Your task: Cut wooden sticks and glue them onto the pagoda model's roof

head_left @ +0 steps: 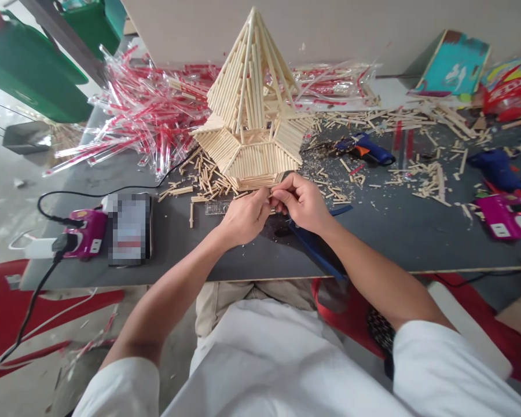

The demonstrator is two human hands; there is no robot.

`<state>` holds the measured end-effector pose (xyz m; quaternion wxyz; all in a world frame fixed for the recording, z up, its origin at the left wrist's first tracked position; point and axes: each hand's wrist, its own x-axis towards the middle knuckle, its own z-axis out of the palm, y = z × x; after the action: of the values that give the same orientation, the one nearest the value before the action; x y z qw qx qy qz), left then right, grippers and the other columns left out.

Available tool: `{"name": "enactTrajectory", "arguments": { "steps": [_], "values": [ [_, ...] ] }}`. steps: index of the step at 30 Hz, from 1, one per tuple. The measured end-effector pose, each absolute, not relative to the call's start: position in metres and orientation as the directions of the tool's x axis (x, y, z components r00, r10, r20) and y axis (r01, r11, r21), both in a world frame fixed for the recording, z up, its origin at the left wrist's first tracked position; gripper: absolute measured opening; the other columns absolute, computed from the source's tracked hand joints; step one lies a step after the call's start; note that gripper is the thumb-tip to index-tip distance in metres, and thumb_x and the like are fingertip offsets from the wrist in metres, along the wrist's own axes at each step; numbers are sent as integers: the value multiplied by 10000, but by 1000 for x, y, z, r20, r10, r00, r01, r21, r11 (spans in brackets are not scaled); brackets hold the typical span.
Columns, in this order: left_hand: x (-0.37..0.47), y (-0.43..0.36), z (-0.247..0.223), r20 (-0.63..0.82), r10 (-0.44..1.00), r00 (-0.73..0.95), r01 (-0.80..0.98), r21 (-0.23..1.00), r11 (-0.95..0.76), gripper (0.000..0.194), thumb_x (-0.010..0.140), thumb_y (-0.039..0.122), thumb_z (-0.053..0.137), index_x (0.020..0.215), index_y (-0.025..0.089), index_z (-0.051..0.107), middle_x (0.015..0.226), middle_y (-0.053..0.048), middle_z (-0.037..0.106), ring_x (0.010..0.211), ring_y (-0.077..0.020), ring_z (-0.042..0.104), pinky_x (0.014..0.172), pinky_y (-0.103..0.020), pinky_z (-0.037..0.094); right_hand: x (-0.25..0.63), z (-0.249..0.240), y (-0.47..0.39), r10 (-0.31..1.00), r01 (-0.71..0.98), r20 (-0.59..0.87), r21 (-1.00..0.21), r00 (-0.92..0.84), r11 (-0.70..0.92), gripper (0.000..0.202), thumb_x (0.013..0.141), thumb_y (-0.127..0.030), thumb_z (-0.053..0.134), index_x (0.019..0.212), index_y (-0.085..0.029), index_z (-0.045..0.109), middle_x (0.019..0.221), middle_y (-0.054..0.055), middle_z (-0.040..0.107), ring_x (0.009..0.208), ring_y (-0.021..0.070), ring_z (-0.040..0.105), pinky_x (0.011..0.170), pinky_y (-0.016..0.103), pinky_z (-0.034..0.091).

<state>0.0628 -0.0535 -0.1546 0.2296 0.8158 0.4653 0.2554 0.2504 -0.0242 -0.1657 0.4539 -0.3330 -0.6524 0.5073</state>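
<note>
My left hand (248, 215) and my right hand (303, 201) meet at the fingertips, both closed in a pinch. Between them shows a bit of a thin, pale wooden stick (271, 194); the fingers cover most of it. Just beyond my hands stands a model built of wooden sticks (260, 159), with a tall pointed top and flared slatted panels below. A clear ruler (215, 208) lies partly behind my left hand. Under my right wrist is a dark blue strip-like object (316, 249), partly hidden by the forearm.
Loose cut sticks (211, 176) litter the grey table (386, 243). Red-and-clear plastic wrappers (143, 110) pile up at the back left. A blue glue gun (369, 149) lies to the right. On the left are a phone (130, 229) and a purple power adapter (87, 231) with cables.
</note>
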Motion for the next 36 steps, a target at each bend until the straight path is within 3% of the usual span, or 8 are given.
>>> {"name": "enactTrajectory", "arguments": {
  "steps": [7,16,27,36],
  "values": [
    [66,-52,-157,214,884,417,538,725,-429,212,1048,260,316,898,213,458,866,-48,669,747,-172,601,691,-303,427,252,-162,-27,907,4,217,-972,-361,234,323,925,-531,721,921,-230,607,722,-13,660,578,121,604,531,272,488],
    [65,-56,-152,192,882,431,678,575,-457,165,1028,262,359,924,206,475,845,-44,667,681,-169,591,592,-289,326,251,-164,-26,899,-51,229,-973,-374,226,276,930,-466,742,916,-219,619,722,-14,672,576,111,599,521,256,472],
    [67,-57,-156,245,888,390,611,652,-449,197,1055,254,325,922,211,463,898,-35,688,735,-162,606,633,-295,351,249,-159,-29,911,-29,211,-976,-354,215,337,919,-548,724,912,-235,599,717,-11,662,568,121,594,519,273,480],
    [69,-58,-158,238,893,382,666,599,-445,175,1039,263,355,927,208,478,855,-40,676,698,-165,602,596,-289,330,248,-158,-28,913,-28,180,-983,-365,182,356,901,-556,743,884,-231,597,698,-16,659,553,114,578,511,264,473]
  ]
}}
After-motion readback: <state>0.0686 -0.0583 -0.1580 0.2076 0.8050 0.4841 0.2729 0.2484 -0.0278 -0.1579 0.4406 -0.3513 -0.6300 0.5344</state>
